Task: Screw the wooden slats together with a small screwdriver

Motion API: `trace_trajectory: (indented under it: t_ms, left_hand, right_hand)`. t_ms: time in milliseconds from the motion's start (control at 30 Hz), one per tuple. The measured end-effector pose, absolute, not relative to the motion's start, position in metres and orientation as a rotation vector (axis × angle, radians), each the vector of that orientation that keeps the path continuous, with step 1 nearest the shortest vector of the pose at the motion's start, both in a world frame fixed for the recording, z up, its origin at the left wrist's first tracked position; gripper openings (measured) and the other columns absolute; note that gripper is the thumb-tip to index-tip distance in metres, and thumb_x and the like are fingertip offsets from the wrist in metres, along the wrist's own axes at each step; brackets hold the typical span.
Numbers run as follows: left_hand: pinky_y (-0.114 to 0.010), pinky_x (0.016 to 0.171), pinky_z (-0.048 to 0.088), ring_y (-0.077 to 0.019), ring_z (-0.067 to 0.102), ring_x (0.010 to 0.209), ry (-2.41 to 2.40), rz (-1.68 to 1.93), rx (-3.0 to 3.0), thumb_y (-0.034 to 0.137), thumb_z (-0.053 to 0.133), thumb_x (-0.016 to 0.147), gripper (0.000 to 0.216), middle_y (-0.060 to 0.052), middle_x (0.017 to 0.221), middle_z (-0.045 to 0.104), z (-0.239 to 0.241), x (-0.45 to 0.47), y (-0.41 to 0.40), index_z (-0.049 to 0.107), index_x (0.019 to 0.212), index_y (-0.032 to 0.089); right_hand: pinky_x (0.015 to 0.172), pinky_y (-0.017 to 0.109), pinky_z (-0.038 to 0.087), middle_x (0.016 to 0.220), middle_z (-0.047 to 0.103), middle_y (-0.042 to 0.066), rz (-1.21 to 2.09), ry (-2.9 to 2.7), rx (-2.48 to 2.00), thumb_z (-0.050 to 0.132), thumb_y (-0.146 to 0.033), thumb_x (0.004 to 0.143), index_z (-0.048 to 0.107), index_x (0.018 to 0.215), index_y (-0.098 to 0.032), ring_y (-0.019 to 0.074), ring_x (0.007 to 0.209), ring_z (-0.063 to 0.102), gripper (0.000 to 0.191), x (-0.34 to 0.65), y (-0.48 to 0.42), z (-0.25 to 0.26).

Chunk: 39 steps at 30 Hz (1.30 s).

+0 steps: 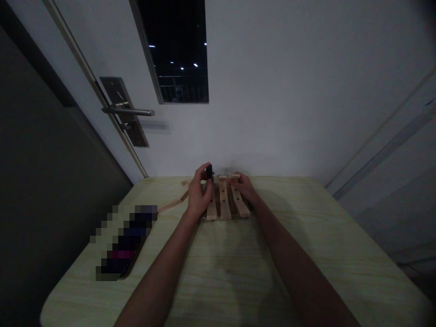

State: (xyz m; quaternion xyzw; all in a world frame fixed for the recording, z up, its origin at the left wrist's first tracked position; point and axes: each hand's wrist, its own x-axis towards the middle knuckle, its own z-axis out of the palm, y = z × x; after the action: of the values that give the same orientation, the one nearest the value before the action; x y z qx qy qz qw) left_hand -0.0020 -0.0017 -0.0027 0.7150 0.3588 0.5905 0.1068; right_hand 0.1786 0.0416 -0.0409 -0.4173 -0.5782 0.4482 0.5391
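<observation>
- Left hand point(197, 193): we pinch the black block point(209, 171), best held upright.
- Right hand point(246, 187): at the right strip point(241, 206), best steadying it; its grip we cannot tell.

Dim, greyish light here, spread thin over the white door point(272, 91), while the far left sinks into near-black and the window point(177, 27) shows darkness pricked by small glaring lamps point(195, 65). Soft shadows pool on the pale surface point(211, 281) between and beside the arms point(170, 263), and the door handle point(136, 111) throws a faint bluish one just below. Fine detail on the wooden pieces point(224, 200) looks soft, the wide lens stretches the edges, and blocky mosaic covers the phone point(131, 240).
</observation>
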Motion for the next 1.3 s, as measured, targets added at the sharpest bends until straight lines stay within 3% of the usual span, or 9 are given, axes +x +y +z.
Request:
trace_trajectory:
  t_ms: [167,300,500,767,1067,1300]
  left_hand:
    - [-0.033,0.077,0.05,-0.0175,0.059,0.091,1.079,1.761,2.194,0.022,0.058,0.083,0.043,-0.007,0.107,0.06,-0.0006,-0.0011,-0.0005,0.047,0.124,0.023]
    - [-0.031,0.073,0.05,-0.0163,0.054,0.086,1.177,1.834,2.2,0.023,0.065,0.078,0.045,-0.005,0.1,0.054,-0.0007,-0.0011,0.0018,0.051,0.12,0.024]
    - [-0.03,0.071,0.048,-0.0139,0.052,0.077,1.2,1.833,2.183,0.019,0.062,0.079,0.044,-0.003,0.092,0.052,-0.0022,-0.0022,0.0038,0.05,0.121,0.024]
    - [-0.032,0.075,0.049,-0.016,0.055,0.084,1.17,1.824,2.152,0.018,0.06,0.078,0.05,-0.006,0.104,0.057,-0.0024,-0.0015,0.0022,0.046,0.126,0.024]
    - [-0.033,0.077,0.05,-0.0154,0.059,0.081,1.087,1.791,2.116,0.015,0.051,0.082,0.055,-0.007,0.102,0.062,-0.0045,-0.0021,0.0006,0.035,0.134,0.023]
    - [-0.032,0.077,0.049,-0.0175,0.057,0.093,1.102,1.809,2.168,0.021,0.056,0.083,0.042,-0.007,0.107,0.058,-0.0014,-0.0016,-0.0005,0.047,0.124,0.023]
  right_hand:
    - [0.057,0.024,0.038,0.065,0.051,-0.004,1.079,-1.372,-0.981,0.069,-0.047,0.063,0.05,0.07,-0.02,0.0108,0.06,0.047,0.034,0.1778,0.0393,-0.0387]
    - [0.057,0.024,0.039,0.066,0.053,-0.003,1.091,-1.371,-0.981,0.071,-0.046,0.061,0.052,0.072,-0.019,0.0111,0.061,0.048,0.034,0.178,0.0393,-0.0392]
    - [0.057,0.024,0.039,0.064,0.052,-0.004,1.088,-1.379,-0.975,0.072,-0.047,0.06,0.05,0.069,-0.02,0.011,0.06,0.047,0.035,0.1786,0.0416,-0.0411]
    - [0.06,0.025,0.039,0.066,0.052,-0.003,1.062,-1.388,-0.97,0.07,-0.046,0.064,0.052,0.071,-0.02,0.0115,0.063,0.047,0.032,0.1787,0.0416,-0.0403]
    - [0.062,0.025,0.039,0.068,0.052,-0.003,1.055,-1.374,-0.968,0.068,-0.047,0.065,0.053,0.07,-0.02,0.0116,0.064,0.047,0.032,0.1768,0.0401,-0.0382]
    - [0.06,0.025,0.038,0.066,0.051,-0.003,1.079,-1.364,-0.979,0.069,-0.049,0.063,0.052,0.07,-0.019,0.0111,0.062,0.046,0.034,0.1767,0.0398,-0.0372]
